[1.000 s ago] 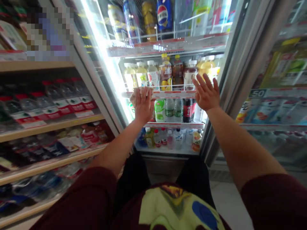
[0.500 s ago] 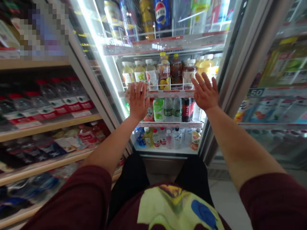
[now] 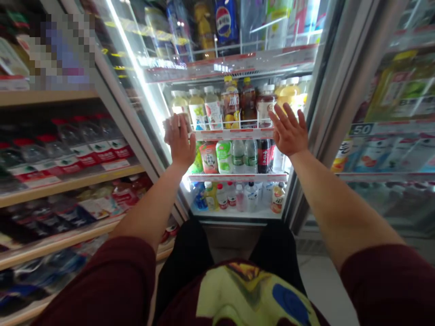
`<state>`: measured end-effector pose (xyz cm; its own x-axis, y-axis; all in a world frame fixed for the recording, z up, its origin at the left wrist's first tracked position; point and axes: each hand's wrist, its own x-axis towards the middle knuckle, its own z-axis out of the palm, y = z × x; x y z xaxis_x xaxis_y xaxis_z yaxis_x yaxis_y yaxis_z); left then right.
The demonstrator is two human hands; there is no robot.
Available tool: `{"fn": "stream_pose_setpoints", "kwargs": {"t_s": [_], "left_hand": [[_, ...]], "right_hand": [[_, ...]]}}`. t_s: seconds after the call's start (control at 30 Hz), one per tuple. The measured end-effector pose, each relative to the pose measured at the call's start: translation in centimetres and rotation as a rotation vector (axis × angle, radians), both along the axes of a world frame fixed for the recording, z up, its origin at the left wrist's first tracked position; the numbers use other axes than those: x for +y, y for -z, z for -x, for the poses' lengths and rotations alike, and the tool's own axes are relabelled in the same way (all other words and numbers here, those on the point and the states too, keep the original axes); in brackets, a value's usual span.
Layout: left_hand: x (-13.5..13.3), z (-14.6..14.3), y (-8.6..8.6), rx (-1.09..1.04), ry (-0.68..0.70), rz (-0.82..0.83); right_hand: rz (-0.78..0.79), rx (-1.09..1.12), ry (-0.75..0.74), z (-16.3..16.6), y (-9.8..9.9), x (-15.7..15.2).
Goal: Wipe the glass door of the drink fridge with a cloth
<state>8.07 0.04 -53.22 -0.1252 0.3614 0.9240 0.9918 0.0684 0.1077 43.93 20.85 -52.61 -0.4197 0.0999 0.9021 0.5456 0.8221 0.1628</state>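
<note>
My left hand [image 3: 182,146] presses a crumpled pale cloth [image 3: 167,128] against the glass door [image 3: 329,81] of a lit drinks cooler, close to its left edge. The cloth shows around the fingertips; the palm hides some of it. Toward the door's other side, my right hand [image 3: 291,134] lies against the glass with its fingers spread and holds nothing. Through the pane, bottled drinks stand on several shelves, among them a tea bottle [image 3: 231,102] with a yellow cap and a green-white bottle [image 3: 224,156].
Open wooden shelves [image 3: 71,183] with red-capped bottles [image 3: 64,151] run along my left. Another cooler door [image 3: 384,149] is on my right, beyond a metal frame [image 3: 353,68]. My knees [image 3: 190,240] are close to the cooler's base.
My left hand has slid left across the glass with the cloth, to near the door's left edge. My right hand stays in nearly the same place.
</note>
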Motion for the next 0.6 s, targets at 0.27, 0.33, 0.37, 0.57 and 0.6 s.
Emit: {"fn": "stream_pose_setpoints", "kwargs": {"t_s": [0.27,0.33,0.37,0.57,0.6], "left_hand": [[-2.0,-0.5,5.5,-0.027,-0.007,0.163],[-2.0,0.5,3.5,-0.006,-0.003,0.141],[-1.9,0.9,2.2,-0.002,-0.004,0.124],[-1.7,1.5,-0.7,-0.012,-0.04,0.025],[-1.8,1.2,0.2,-0.014,-0.042,0.034]], "right_hand": [[0.02,-0.002,0.047,-0.1,-0.4,-1.0],[0.011,0.0,0.041,-0.1,-0.3,-0.9],[0.005,0.001,0.034,-0.1,-0.3,-0.8],[0.015,0.01,0.012,0.0,-0.1,-0.6],[0.017,0.01,0.012,0.0,-0.1,-0.7]]}}
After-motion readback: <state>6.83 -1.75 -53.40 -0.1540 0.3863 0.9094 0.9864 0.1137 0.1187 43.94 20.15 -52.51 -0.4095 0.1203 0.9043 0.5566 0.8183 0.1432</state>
